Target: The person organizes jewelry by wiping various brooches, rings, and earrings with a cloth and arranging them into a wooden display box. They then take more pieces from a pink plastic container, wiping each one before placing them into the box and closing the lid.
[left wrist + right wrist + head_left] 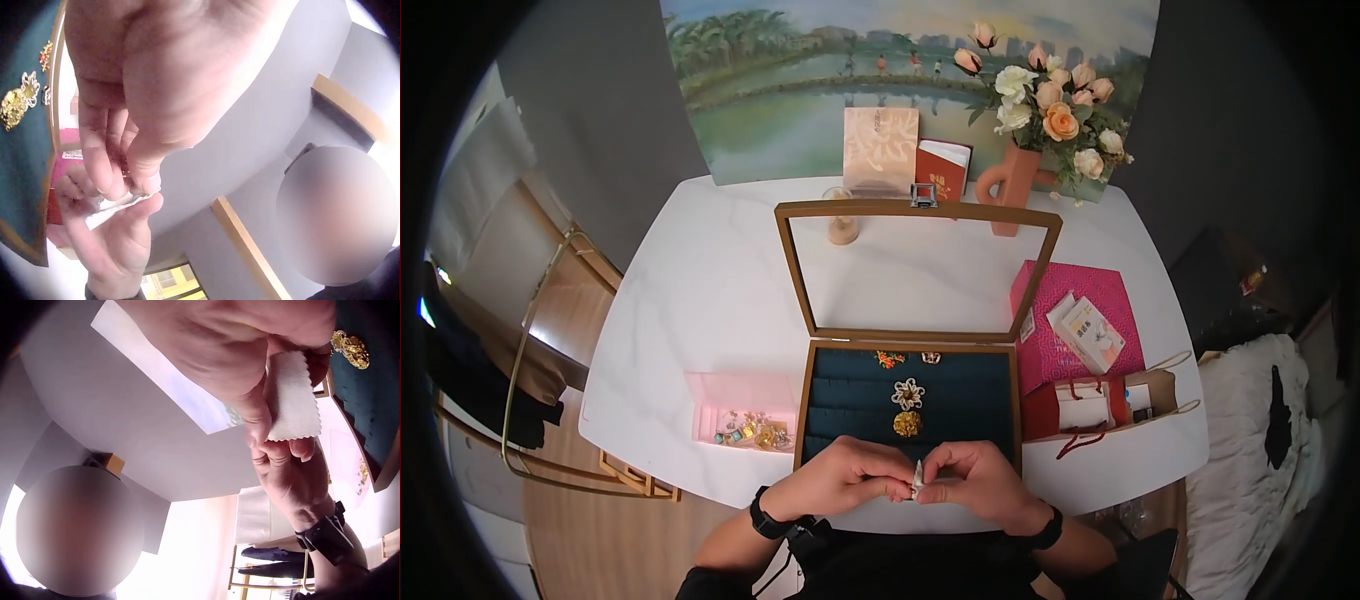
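Both the left hand and right hand pinch a small, white, zigzag-edged fabric cloth by the near edge of the brown-framed, teal-lined case, presumably for control; I cannot tell whether the cloth encloses anything.

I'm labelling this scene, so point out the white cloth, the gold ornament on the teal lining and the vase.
White cloth [292, 400], right wrist view: middle of its flat face.
Gold ornament [908, 425], head view: middle of its textured top.
Vase [1019, 180], head view: upper half of its upright body.
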Motion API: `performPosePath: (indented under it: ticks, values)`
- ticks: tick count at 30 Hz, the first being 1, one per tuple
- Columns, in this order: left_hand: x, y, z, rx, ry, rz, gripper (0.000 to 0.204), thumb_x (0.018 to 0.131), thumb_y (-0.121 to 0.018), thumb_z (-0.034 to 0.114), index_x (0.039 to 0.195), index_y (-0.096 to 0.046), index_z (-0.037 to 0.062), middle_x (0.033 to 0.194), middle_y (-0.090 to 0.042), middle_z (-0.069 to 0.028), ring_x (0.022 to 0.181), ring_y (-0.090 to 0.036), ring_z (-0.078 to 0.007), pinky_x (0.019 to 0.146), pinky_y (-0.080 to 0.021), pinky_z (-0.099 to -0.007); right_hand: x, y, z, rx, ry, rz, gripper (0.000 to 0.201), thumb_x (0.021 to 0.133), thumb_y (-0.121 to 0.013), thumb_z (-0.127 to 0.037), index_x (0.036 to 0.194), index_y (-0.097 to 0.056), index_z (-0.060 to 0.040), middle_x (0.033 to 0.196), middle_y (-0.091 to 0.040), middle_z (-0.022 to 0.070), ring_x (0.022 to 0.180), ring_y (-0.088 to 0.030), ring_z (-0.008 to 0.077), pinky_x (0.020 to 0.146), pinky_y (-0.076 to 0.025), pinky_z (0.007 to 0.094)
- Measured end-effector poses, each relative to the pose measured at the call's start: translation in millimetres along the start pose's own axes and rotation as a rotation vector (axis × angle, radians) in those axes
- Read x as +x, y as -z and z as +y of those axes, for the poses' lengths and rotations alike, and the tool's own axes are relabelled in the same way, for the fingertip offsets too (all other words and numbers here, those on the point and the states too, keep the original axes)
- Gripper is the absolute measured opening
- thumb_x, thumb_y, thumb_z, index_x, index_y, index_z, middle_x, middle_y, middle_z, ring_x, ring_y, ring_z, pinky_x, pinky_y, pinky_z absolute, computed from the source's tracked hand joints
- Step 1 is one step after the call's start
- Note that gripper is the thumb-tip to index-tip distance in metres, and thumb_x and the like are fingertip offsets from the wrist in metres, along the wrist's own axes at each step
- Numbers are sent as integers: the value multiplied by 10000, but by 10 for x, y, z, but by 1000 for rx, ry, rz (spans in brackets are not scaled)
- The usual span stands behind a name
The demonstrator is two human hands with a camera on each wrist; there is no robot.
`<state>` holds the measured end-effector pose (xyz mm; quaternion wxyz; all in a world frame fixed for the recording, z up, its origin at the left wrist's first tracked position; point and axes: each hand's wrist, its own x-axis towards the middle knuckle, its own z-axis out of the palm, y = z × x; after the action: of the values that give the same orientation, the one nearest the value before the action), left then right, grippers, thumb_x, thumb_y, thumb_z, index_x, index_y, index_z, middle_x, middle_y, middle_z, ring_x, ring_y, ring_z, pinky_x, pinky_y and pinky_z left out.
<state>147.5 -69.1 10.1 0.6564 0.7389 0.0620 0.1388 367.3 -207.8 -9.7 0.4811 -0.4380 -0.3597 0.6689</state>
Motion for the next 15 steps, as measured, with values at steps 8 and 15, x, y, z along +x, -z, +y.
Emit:
performPosePath:
  ticks: [8,15]
  values:
    - [1,20,99,120,56,-80,172,1004,-785,59,1170,-789,11,1035,-779,-107,900,-765,-209,828,-614,-327,-14,-40,214,54,134,-20,179,945,-860,-10,1012,-695,-31,1001,-729,0,923,-664,57,823,-547,238]
    - [-56,-300,-261,-378,59,221,244,954,-824,-17,1197,-812,9,1082,-796,-102,952,-766,-165,852,-611,-295,9,97,354,344,134,-23,164,973,-807,35,1076,-690,-16,1068,-729,28,977,-696,94,887,-577,254]
